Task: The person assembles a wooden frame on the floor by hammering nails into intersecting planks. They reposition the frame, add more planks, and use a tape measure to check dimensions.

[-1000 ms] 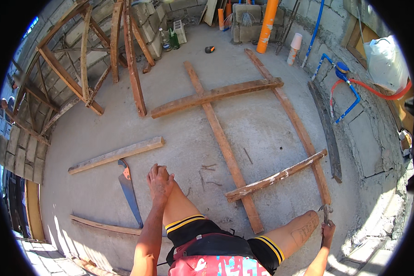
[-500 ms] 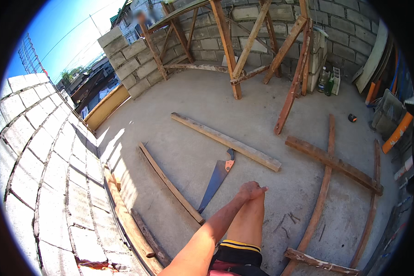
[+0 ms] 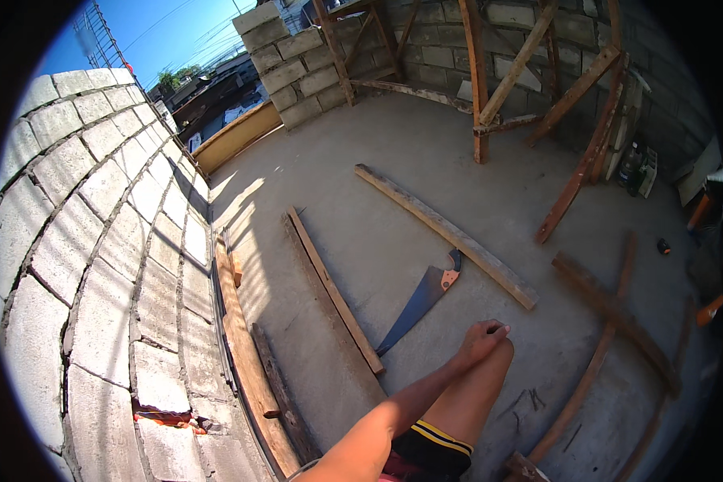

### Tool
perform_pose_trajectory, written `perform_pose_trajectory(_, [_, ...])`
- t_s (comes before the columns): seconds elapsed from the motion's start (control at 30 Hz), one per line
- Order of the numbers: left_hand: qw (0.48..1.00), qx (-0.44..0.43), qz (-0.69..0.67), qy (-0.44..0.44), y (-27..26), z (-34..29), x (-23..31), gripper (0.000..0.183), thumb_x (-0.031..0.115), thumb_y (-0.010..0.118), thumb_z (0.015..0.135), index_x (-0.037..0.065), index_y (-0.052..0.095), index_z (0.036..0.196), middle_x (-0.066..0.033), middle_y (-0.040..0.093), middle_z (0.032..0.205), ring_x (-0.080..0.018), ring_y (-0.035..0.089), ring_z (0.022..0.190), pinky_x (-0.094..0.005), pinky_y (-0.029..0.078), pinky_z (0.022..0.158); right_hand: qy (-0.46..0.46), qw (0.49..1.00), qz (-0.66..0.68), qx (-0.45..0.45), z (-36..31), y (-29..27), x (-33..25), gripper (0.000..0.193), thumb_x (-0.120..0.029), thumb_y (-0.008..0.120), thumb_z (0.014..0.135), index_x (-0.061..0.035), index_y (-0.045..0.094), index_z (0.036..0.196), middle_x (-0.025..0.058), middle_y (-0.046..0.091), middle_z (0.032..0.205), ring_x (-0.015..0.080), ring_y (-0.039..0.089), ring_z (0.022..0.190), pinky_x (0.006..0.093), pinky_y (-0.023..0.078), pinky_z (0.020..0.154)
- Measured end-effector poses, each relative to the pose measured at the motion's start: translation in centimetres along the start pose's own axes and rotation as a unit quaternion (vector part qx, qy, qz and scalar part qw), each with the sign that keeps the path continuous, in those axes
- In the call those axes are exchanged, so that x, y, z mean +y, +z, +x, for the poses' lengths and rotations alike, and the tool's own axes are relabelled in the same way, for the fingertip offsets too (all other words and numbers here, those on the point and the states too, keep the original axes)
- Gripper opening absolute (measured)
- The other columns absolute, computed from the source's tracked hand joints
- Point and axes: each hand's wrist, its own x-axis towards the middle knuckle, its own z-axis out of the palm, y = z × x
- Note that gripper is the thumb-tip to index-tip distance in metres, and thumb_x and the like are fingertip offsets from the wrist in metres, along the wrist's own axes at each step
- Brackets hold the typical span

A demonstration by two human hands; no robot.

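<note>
My left hand rests closed on my bent knee, its fingers curled. What they hold, if anything, is hidden. My right hand is out of view. Just beyond the knee, a handsaw with a dark blade and an orange-and-black handle lies on the concrete floor. Its handle end is close to a thick wooden beam lying diagonally. Left of the saw, a narrow wooden strip lies lengthwise, its near end not far from the blade's tip.
Crossed lumber lies at the right, near a small black-and-orange tape measure. A concrete block wall lines the left, with a log-like timber at its foot. Wooden framing stands at the back. Twigs lie right of my leg.
My view has turned left and down, so the floor things appear farther right and more of the left wall shows. My left hand stays on the knee; the saw and lumber have not moved.
</note>
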Motion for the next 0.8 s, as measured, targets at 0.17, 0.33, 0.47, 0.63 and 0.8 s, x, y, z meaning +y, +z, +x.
perform_pose_trajectory(0.17, [0.909, -0.195, -0.328, -0.166, -1.0, -3.0, -5.1, 0.068, 0.058, 0.038, 0.103, 0.002, 0.05, 0.141, -0.0116, 0.054, 0.14, -0.0199, 0.05, 0.128, -0.035, 0.037, 0.11, -0.004, 1.0, -0.019, -0.01, -0.3, -0.1, 1.0, 0.065, -0.045, 0.076, 0.079, 0.0021, 0.062, 0.122, 0.0252, 0.066, 0.11, 0.0382, 0.064, 0.103, 0.0445, 0.049, 0.088])
perform_pose_trajectory(0.33, [0.767, -0.258, -0.471, -0.351, 0.4, -12.1, -14.0, 0.073, 0.061, 0.029, 0.103, 0.007, 0.038, 0.151, -0.0089, 0.038, 0.156, -0.0243, 0.037, 0.142, -0.04, 0.031, 0.117, -0.005, 0.999, -0.025, -0.026, -0.7, -0.1, 1.8, 0.07, -0.047, 0.076, 0.078, 0.0019, 0.06, 0.125, 0.0259, 0.065, 0.114, 0.0389, 0.063, 0.106, 0.0449, 0.049, 0.091])
perform_pose_trajectory(0.47, [0.84, -0.26, -0.126, -0.459, -1.5, -19.2, -20.4, 0.086, 0.073, 0.042, 0.091, 0.01, 0.041, 0.149, -0.0107, 0.053, 0.145, -0.0291, 0.052, 0.129, -0.0518, 0.044, 0.104, -0.004, 0.999, -0.021, -0.039, -0.1, 0.7, 2.2, 0.073, -0.048, 0.077, 0.077, 0.0018, 0.058, 0.127, 0.0265, 0.064, 0.117, 0.0396, 0.062, 0.109, 0.0451, 0.048, 0.094])
perform_pose_trajectory(0.63, [0.874, -0.239, 0.152, -0.396, -10.0, -23.3, -23.2, 0.055, 0.055, 0.06, 0.088, 0.009, 0.067, 0.117, -0.0069, 0.066, 0.104, -0.0208, 0.062, 0.085, -0.0388, 0.051, 0.07, 0.002, 0.998, -0.004, -0.061, -1.0, 1.4, 6.2, 0.078, -0.051, 0.077, 0.076, 0.0016, 0.057, 0.13, 0.0272, 0.063, 0.121, 0.0403, 0.061, 0.112, 0.0455, 0.048, 0.097])
perform_pose_trajectory(0.8, [0.942, -0.037, -0.067, -0.327, -10.8, -23.4, -17.3, 0.052, 0.046, 0.064, 0.093, 0.006, 0.06, 0.126, -0.0057, 0.068, 0.109, -0.019, 0.065, 0.098, -0.0335, 0.049, 0.081, 0.116, 0.982, -0.008, -0.15, -6.4, 3.9, 10.0, 0.083, -0.053, 0.078, 0.075, 0.0015, 0.055, 0.133, 0.0279, 0.061, 0.124, 0.0411, 0.06, 0.116, 0.0458, 0.047, 0.099])
